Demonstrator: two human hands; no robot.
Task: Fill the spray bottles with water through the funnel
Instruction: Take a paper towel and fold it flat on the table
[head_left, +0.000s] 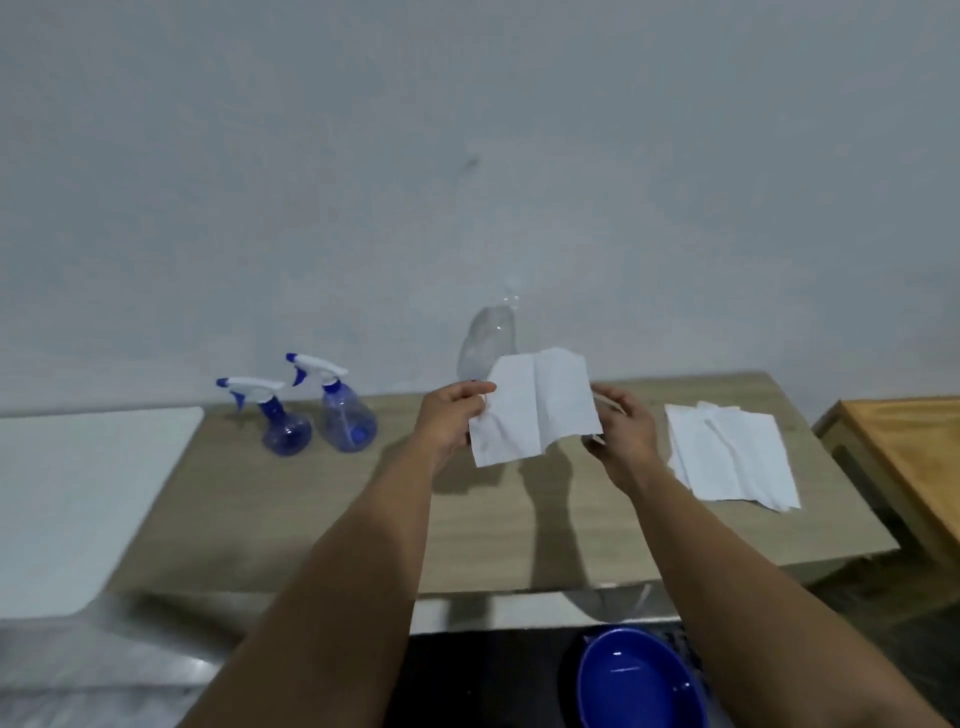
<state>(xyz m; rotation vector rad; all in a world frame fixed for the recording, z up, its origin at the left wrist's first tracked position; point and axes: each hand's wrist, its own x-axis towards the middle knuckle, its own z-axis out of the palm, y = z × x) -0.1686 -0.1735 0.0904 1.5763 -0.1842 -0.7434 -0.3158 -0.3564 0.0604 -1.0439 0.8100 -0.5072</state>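
Both our hands are raised over the table (311, 519): our left hand (451, 415) pinches one edge of a paper towel (535, 405), while our right hand (623, 436) sits behind the opposite edge, fingers curled, seemingly around something clear that we cannot identify. Behind the sheet stands a clear plastic bottle (480, 343), partly hidden. Two blue spray bottles (317, 410) wait upright at the left rear, close together, trigger heads on. More paper towels (737, 457) lie flat to the right, and a blue basin (639, 680) sits below the near edge. We judge the spray bottles light, thin-walled and easily tipped, slippery if wet, so hold the neck under the trigger.
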